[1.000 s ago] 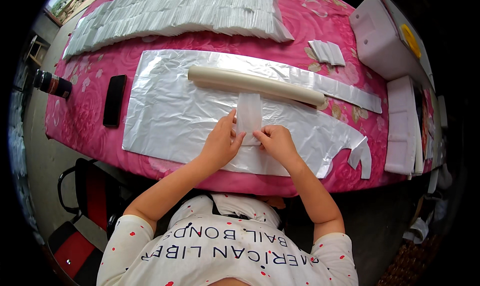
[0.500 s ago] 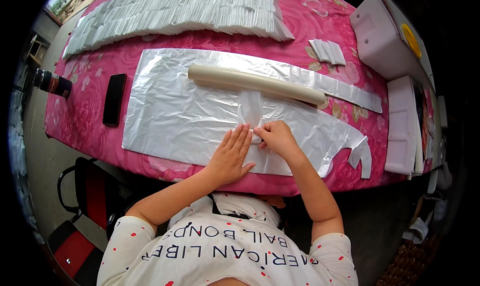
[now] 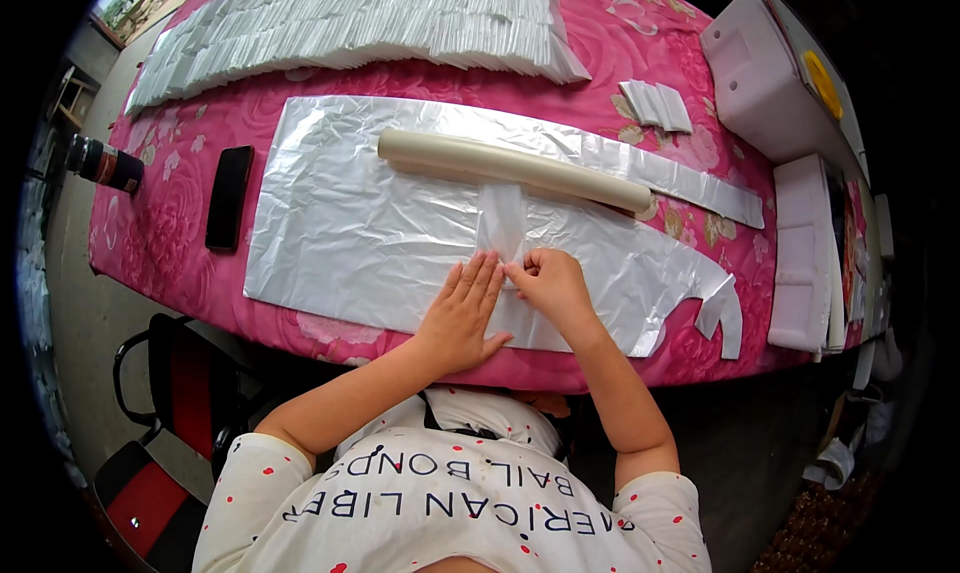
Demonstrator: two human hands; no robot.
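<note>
Flat on the table lies a large pile of silvery-white plastic bags (image 3: pixel 350 233) with cut-out handles at the right. A small translucent white plastic bag (image 3: pixel 502 218), partly folded, rests on top of it. My left hand (image 3: pixel 462 313) is spread flat, fingers together and straight, its fingertips pressing the small bag's near left edge. Beside it my right hand (image 3: pixel 552 288) pinches the near end of the small bag between thumb and forefinger; the fold there is mostly hidden by my fingers. Just beyond lies a long beige tube (image 3: pixel 510 168) across the pile.
Rows of folded white bags (image 3: pixel 340 33) cover the table's far left. A few folded bags (image 3: pixel 655 106) lie at the far right. A black phone (image 3: pixel 229 199) and a dark jar (image 3: pixel 104 164) are at left. White foam boxes (image 3: pixel 800 253) stand at right, chairs (image 3: pixel 190 383) lower left.
My right hand has shifted slightly, its thumb and forefinger moving a little left toward my left fingertips. My left hand stays nearly in place.
</note>
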